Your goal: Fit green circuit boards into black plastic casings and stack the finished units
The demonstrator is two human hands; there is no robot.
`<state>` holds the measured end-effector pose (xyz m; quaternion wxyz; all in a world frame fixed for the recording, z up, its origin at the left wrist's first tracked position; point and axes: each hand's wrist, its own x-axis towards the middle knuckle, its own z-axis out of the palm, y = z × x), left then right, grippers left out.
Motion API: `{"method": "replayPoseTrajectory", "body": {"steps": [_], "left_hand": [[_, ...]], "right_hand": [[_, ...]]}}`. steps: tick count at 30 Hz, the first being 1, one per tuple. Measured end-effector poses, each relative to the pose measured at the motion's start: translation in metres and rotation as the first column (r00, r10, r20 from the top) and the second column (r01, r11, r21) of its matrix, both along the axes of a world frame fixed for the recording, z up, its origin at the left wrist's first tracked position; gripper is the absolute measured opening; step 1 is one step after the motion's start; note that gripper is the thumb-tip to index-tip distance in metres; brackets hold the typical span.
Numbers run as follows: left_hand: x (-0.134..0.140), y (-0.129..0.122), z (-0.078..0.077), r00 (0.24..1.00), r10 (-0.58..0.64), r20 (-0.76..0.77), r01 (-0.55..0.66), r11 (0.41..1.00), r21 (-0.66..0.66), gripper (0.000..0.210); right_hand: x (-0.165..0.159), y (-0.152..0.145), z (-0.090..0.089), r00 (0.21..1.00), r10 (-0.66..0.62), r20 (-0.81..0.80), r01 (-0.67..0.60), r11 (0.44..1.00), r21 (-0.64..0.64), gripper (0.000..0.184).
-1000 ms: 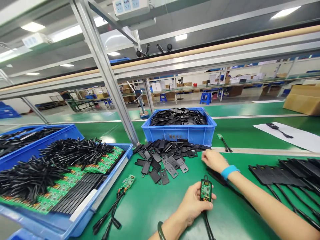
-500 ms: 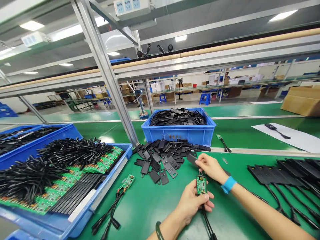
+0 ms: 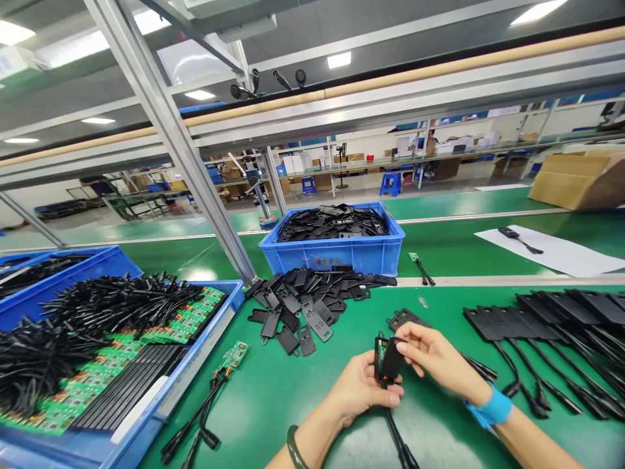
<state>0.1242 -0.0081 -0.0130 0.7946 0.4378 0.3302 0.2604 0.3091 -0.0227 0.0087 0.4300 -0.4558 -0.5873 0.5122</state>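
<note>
While left hand [image 3: 359, 391] grips the board [image 3: 380, 355], right hand [image 3: 434, 357] presses a cover [image 3: 392, 365].

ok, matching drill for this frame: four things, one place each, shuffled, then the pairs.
1. circuit board
2. black cover
3. blue bin
4. white sheet

a. far right on the belt
b. behind the pile of loose covers
c. in the left hand
d. pinched by the right hand

Pairs: 1-c, 2-d, 3-b, 4-a
</note>
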Motion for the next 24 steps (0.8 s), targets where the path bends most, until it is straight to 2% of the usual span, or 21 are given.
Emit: {"method": "replayPoseTrajectory", "body": {"steps": [3,6,9,14,19,24], "left_hand": [[0.001,-0.001,0.001,1.000,-0.003,0.007,0.002,0.999,0.044,0.071],[0.002,-0.002,0.001,0.999,-0.014,0.043,0.011,0.997,0.081,0.066],[0.003,-0.004,0.003,0.994,-0.033,0.100,0.022,0.994,0.107,0.061],[0.005,-0.006,0.007,0.993,-0.013,0.120,0.000,0.994,0.113,0.055],[0.007,-0.006,0.006,0.998,0.000,0.059,-0.009,0.987,0.163,0.044],[0.008,-0.008,0.001,0.999,0.027,-0.026,-0.023,0.987,0.161,0.052]], "right_hand": [[-0.005,-0.001,-0.005,0.998,0.003,0.061,-0.002,1.000,-0.008,0.040],[-0.011,-0.003,-0.010,0.994,-0.063,0.093,0.062,0.998,0.017,0.040],[-0.016,-0.004,-0.015,0.988,-0.140,0.063,0.138,0.990,0.024,0.039],[-0.018,-0.002,-0.018,0.984,-0.174,-0.035,0.174,0.985,-0.009,0.040],[-0.019,-0.002,-0.018,0.971,-0.172,-0.164,0.159,0.983,-0.087,0.047],[-0.018,0.000,-0.019,0.998,-0.057,-0.041,0.052,0.991,-0.124,0.050]]}}
